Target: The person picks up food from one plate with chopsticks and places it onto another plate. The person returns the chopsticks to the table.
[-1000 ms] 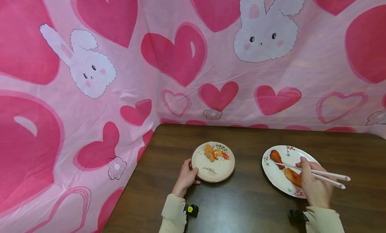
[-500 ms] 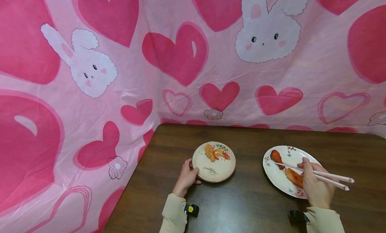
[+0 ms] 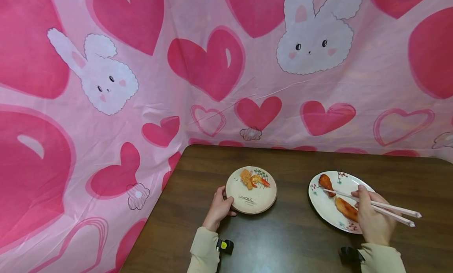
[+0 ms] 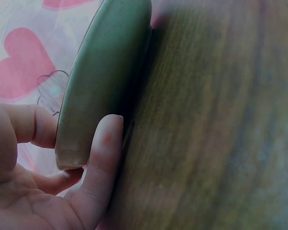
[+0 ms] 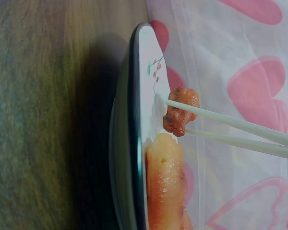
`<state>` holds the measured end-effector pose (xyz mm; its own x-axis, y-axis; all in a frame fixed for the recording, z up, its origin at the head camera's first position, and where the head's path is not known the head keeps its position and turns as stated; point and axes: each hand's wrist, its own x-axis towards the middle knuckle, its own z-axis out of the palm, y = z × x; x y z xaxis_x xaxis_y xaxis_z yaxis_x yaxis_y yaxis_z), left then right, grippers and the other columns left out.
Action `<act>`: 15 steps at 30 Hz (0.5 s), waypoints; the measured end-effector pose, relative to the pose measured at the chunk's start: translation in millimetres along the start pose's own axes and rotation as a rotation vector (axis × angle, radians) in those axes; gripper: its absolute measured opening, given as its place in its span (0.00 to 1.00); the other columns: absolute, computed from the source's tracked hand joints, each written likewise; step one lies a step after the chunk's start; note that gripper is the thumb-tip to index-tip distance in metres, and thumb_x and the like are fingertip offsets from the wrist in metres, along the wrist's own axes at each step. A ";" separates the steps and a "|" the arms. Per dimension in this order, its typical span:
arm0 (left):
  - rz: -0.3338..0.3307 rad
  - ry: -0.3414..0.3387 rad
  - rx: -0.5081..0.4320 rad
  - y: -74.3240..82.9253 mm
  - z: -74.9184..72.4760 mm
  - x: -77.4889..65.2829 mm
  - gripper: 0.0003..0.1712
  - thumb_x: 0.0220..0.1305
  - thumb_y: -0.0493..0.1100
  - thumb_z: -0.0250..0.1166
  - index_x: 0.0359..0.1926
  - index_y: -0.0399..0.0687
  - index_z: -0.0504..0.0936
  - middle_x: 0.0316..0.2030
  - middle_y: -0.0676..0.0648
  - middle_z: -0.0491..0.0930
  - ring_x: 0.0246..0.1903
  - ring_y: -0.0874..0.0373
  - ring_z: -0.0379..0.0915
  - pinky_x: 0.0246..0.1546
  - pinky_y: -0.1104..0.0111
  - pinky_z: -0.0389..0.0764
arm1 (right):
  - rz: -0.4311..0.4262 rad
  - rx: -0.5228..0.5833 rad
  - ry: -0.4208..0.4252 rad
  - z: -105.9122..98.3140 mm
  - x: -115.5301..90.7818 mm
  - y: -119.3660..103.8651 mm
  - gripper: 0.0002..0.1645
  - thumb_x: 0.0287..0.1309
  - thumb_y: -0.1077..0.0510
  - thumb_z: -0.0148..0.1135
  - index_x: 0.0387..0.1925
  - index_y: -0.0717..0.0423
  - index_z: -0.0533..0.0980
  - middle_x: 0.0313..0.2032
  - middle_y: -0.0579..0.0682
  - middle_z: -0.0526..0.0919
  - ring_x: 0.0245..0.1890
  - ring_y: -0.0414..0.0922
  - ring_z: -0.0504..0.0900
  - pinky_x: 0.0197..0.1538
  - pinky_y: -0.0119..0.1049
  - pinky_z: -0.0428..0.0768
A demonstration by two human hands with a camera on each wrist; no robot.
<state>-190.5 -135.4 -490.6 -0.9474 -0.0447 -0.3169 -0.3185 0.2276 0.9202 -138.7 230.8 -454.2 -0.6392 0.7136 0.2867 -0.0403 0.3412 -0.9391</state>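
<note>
My left hand [image 3: 218, 208] grips the near-left rim of a small cream plate [image 3: 260, 202]; in the left wrist view its fingers [image 4: 105, 148] lie on both sides of the rim. On that plate lie a golden fried piece [image 3: 246, 178] and a shrimp [image 3: 260, 181]. My right hand [image 3: 375, 220] holds white chopsticks [image 3: 400, 209] above a larger white plate [image 3: 320, 208]. Their tips are on either side of a browned drumstick [image 5: 187, 95], which looks raised off the plate in the right wrist view. Nearer me on the plate lies a glazed chicken wing [image 3: 347, 209].
Both plates stand on a dark wooden table [image 3: 290, 241], with a stretch of tabletop between them. A pink cloth [image 3: 258, 80] printed with hearts and rabbits hangs behind and to the left of the table.
My right hand and the chopsticks have shifted slightly right, and the drumstick has moved a little with them. More of the chicken wing shows. My left hand keeps its hold on the small plate.
</note>
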 end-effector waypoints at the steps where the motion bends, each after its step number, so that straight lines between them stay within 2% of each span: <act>1: 0.000 0.001 0.000 0.0 -0.1 -0.4 0.33 0.55 0.38 0.52 0.63 0.43 0.54 0.54 0.39 0.55 0.26 0.54 0.72 0.23 0.66 0.82 | 0.001 0.005 -0.002 -0.2 0.1 -0.4 0.16 0.52 0.51 0.60 0.27 0.61 0.82 0.19 0.23 0.76 0.14 0.28 0.72 0.18 0.14 0.69; 5: 0.001 0.001 -0.002 0.0 0.0 -0.7 0.33 0.55 0.37 0.52 0.63 0.42 0.54 0.54 0.39 0.55 0.26 0.54 0.72 0.23 0.66 0.82 | 0.011 0.034 0.004 -0.8 0.6 -0.9 0.17 0.52 0.52 0.60 0.29 0.64 0.81 0.20 0.23 0.77 0.16 0.27 0.75 0.21 0.13 0.72; 12: -0.005 0.005 0.003 0.1 0.3 -0.4 0.33 0.56 0.38 0.52 0.63 0.43 0.54 0.54 0.39 0.55 0.26 0.54 0.72 0.23 0.66 0.82 | 0.018 0.075 0.030 -0.4 1.0 -1.3 0.14 0.51 0.52 0.61 0.28 0.60 0.82 0.24 0.35 0.83 0.17 0.26 0.77 0.24 0.13 0.74; 15: -0.003 0.006 0.005 -0.4 0.2 -0.2 0.33 0.56 0.38 0.52 0.63 0.43 0.55 0.54 0.39 0.55 0.27 0.54 0.72 0.23 0.66 0.82 | 0.030 0.070 0.021 -1.0 1.0 -1.8 0.14 0.51 0.52 0.61 0.29 0.60 0.82 0.25 0.36 0.83 0.17 0.26 0.77 0.24 0.14 0.74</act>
<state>-190.3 -135.2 -490.9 -0.9468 -0.0511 -0.3179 -0.3208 0.2321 0.9183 -138.6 231.5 -452.0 -0.6245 0.7360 0.2612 -0.0757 0.2759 -0.9582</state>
